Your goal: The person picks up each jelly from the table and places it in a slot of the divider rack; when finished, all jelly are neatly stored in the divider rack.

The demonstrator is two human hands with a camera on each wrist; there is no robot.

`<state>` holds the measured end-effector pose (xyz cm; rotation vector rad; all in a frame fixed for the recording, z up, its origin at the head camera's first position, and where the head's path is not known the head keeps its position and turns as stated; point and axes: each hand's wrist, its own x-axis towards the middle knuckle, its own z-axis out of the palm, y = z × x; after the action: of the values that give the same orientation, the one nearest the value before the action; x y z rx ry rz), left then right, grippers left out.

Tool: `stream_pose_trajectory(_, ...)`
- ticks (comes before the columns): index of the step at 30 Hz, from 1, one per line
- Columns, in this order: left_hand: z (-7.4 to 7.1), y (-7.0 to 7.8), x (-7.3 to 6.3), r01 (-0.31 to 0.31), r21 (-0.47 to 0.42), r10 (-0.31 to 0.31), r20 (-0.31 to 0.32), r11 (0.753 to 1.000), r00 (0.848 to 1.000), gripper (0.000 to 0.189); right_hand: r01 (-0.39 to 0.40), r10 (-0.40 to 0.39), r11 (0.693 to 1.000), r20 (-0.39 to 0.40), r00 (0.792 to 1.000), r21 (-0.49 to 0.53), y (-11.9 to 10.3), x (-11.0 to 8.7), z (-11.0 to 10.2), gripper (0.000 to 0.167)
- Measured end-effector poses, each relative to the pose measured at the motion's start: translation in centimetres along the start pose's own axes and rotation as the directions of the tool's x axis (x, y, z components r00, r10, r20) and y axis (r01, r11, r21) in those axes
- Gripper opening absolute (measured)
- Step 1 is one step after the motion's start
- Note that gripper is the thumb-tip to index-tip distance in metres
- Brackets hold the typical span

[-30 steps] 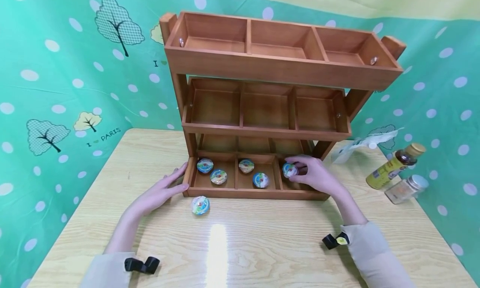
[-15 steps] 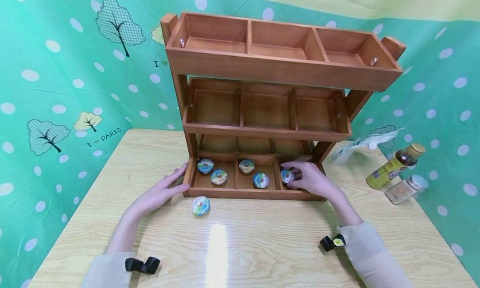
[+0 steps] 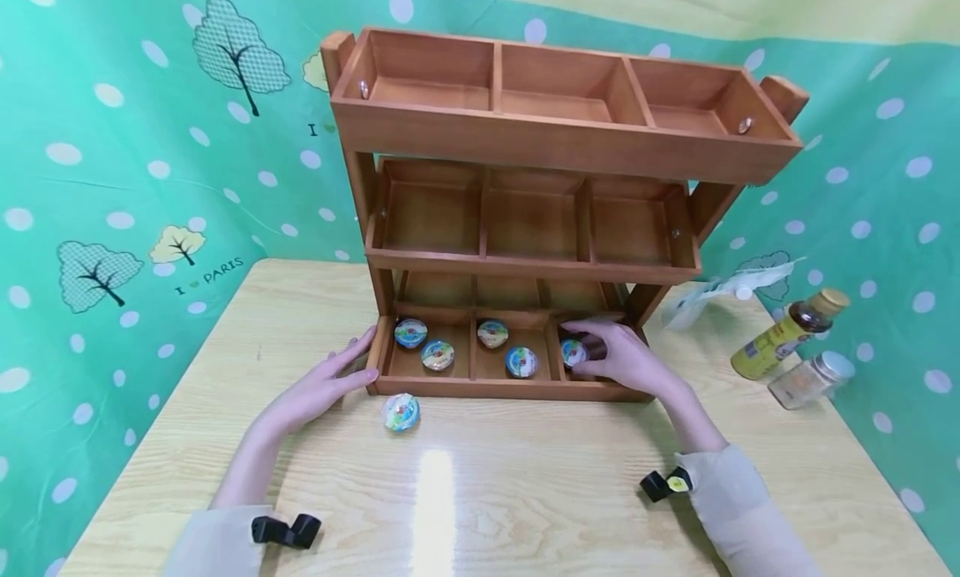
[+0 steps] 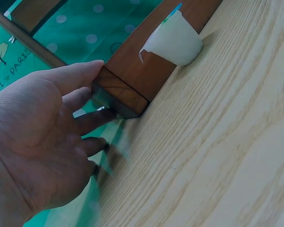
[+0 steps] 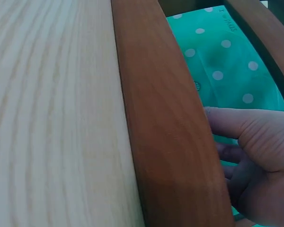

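My right hand [image 3: 622, 358] reaches into the right compartment of the bottom shelf tray. Its thumb and fingers are round a jelly cup [image 3: 573, 353] with a blue patterned lid. In the right wrist view the tray's front board [image 5: 165, 113] hides that cup, and the right hand [image 5: 265, 161] shows behind it. My left hand [image 3: 318, 385] rests with extended fingers against the tray's left end; the left wrist view shows its thumb at the front corner [image 4: 120, 92]. Another jelly cup [image 3: 401, 412], white-sided with a foil lid, stands on the table just before the tray.
Two jelly cups, one blue-lidded [image 3: 410, 333], sit in the left compartment; two more, one tan-lidded [image 3: 492, 333], sit in the middle one. The wooden rack [image 3: 562, 143] rises above in tiers. At right are a bottle [image 3: 783, 339], a clear jar [image 3: 812, 379] and a plastic packet [image 3: 723, 292].
My right hand has moved the jelly cup slightly down and toward the front left of the right compartment, then nearly stopped. The left hand has stayed in place.
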<state>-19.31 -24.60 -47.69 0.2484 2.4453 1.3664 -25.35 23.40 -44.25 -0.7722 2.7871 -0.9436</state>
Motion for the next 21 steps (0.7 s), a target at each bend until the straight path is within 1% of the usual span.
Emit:
stream_pose_trajectory(3, 0.0, 0.1, 0.1, 0.006, -0.004, -0.006, -0.003, 1.0, 1.0, 0.075, 0.022, -0.022, 1.0, -0.026, 0.999, -0.021, -0.1, 0.1, -0.4, 0.057)
stream_pose_trajectory(7, 0.0, 0.1, 0.3, 0.005, -0.005, -0.005, -0.003, 1.0, 1.0, 0.074, 0.023, -0.028, 0.998, -0.09, 0.996, -0.051, -0.5, 0.0, -0.7, 0.051)
stream_pose_trajectory(11, 0.1, 0.2, 0.4, 0.003, -0.005, -0.003, 0.001, 1.0, 1.0, 0.074, 0.038, -0.042, 0.999, -0.153, 0.987, -0.032, -1.8, -0.2, -0.8, 0.046)
stream_pose_trajectory(14, 0.2, 0.2, 0.4, 0.003, -0.009, -0.003, 0.006, 1.0, 1.0, 0.074, 0.076, -0.077, 0.997, -0.201, 0.977, -0.012, -3.1, 0.0, -0.4, 0.042)
stream_pose_trajectory(17, 0.2, 0.2, 0.4, 0.003, -0.018, -0.003, 0.003, 1.0, 1.0, 0.074, 0.124, -0.115, 0.992, -0.252, 0.961, 0.018, -4.7, 0.5, 0.3, 0.039)
stream_pose_trajectory(21, 0.0, 0.1, 0.2, 0.019, -0.013, -0.019, -0.001, 1.0, 1.0, 0.075, 0.212, -0.173, 0.972, -0.301, 0.938, 0.101, -7.1, 1.5, 1.8, 0.037)
